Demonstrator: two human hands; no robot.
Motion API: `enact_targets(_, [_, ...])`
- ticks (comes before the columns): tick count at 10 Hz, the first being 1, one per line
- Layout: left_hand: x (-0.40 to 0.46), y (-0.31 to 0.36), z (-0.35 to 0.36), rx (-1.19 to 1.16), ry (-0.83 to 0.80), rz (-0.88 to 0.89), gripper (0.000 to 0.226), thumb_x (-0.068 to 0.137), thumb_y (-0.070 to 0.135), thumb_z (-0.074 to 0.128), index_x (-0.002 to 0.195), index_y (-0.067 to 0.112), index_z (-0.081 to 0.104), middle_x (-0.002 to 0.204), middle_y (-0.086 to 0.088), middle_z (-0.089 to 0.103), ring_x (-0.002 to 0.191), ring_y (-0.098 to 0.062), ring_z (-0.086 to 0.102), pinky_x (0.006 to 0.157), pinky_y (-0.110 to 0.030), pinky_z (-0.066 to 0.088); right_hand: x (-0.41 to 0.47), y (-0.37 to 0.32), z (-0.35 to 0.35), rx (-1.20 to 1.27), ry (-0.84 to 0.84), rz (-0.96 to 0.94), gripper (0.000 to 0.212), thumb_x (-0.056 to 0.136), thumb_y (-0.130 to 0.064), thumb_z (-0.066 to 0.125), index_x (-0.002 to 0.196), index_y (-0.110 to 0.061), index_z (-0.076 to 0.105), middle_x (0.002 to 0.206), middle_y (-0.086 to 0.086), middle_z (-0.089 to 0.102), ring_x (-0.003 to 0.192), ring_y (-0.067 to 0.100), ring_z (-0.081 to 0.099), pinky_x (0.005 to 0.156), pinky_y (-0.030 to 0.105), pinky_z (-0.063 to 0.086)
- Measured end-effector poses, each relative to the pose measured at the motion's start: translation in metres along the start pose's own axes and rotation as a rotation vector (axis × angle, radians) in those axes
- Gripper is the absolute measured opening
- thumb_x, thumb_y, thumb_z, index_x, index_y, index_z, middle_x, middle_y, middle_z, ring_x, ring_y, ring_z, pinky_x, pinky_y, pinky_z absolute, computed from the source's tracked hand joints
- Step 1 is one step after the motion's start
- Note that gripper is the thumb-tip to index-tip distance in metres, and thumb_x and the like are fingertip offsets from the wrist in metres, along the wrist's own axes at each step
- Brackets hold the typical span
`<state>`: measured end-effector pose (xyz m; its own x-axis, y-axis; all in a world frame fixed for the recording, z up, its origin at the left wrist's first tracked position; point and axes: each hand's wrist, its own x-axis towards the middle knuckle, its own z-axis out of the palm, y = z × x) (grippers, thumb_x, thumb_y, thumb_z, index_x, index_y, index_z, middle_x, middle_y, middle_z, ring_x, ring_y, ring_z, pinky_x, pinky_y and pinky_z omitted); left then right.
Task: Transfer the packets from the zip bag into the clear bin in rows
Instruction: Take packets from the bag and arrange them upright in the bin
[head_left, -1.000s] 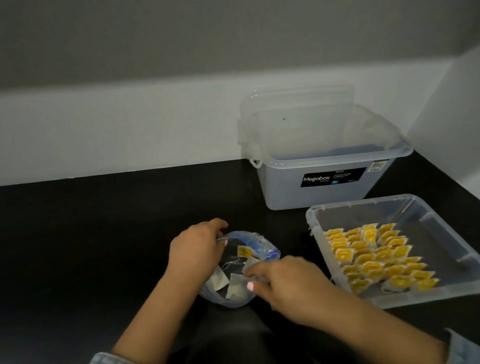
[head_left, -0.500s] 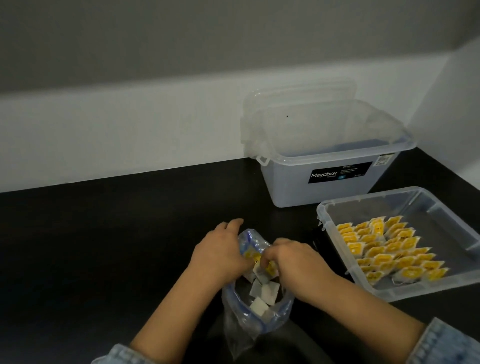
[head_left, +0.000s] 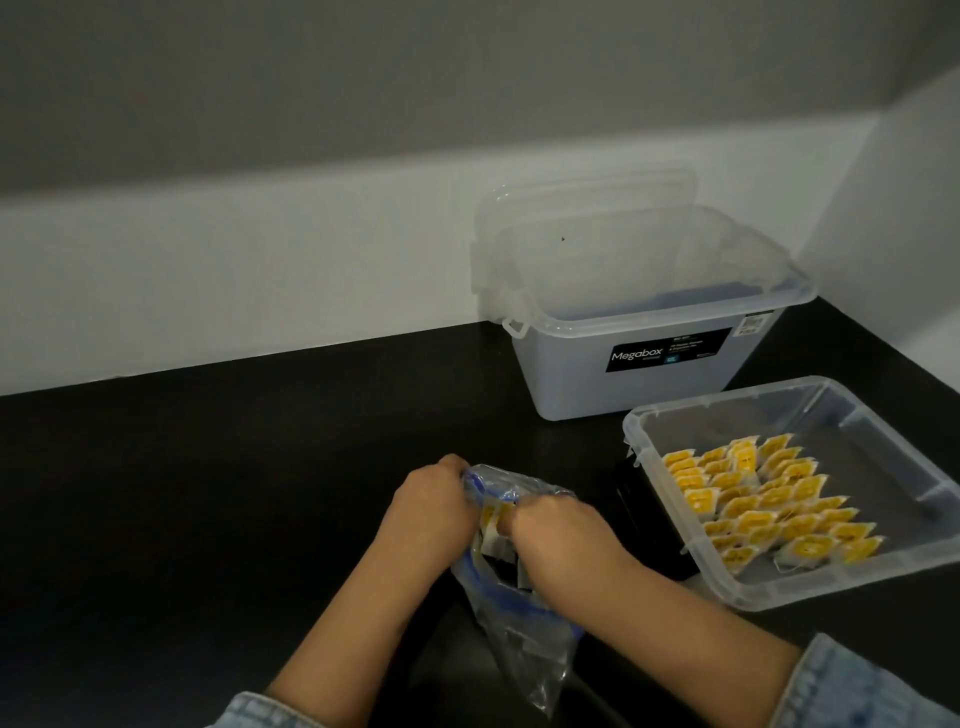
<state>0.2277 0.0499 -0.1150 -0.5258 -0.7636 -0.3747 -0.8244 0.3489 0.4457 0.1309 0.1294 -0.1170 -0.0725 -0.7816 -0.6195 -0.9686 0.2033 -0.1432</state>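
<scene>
A clear zip bag (head_left: 514, 634) with a blue seal strip lies on the black table in front of me. My left hand (head_left: 428, 512) grips the bag's mouth at its left side. My right hand (head_left: 558, 530) is curled at the opening and pinches small yellow-and-white packets (head_left: 491, 522) there. More white packets show inside the bag. To the right, a shallow clear bin (head_left: 810, 587) holds several yellow packets (head_left: 763, 501) laid in overlapping rows.
A deep translucent box (head_left: 649, 384) with a "Megabox" label stands behind the bin, its lid (head_left: 587, 202) leaning against the white wall. A dark object (head_left: 647, 525) sits under the bin's left edge. Bare black tabletop (head_left: 182, 493) spreads to the left.
My hands have come together at the bag's mouth and bunched it. The right hand has closed on packets at the opening. The view has shifted slightly left.
</scene>
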Motion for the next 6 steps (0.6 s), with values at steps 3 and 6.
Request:
enact_targets(3, [-0.004, 0.006, 0.000, 0.004, -0.053, -0.026, 0.042, 0.092, 0.025, 0.055, 0.132, 0.023, 0.043, 0.116, -0.002, 0.054, 0.095, -0.012, 0.058, 0.081, -0.028, 0.052, 0.024, -0.006, 0.014, -0.127, 0.015, 0.152, 0.031, 0.098, -0.022, 0.045, 0.125, -0.008, 0.052, 0.128, 0.013, 0.054, 0.119, 0.026, 0.052, 0.094, 0.034, 0.042])
enact_targets(6, [-0.003, -0.001, 0.002, -0.056, 0.000, -0.035, 0.041, 0.091, 0.025, 0.057, 0.129, 0.026, 0.043, 0.113, 0.001, 0.054, 0.091, -0.010, 0.058, 0.080, -0.029, 0.053, 0.017, -0.003, 0.028, -0.101, 0.422, -0.015, 0.024, 0.096, -0.011, 0.046, 0.115, -0.006, 0.060, 0.113, 0.014, 0.063, 0.104, 0.030, 0.060, 0.080, 0.037, 0.046])
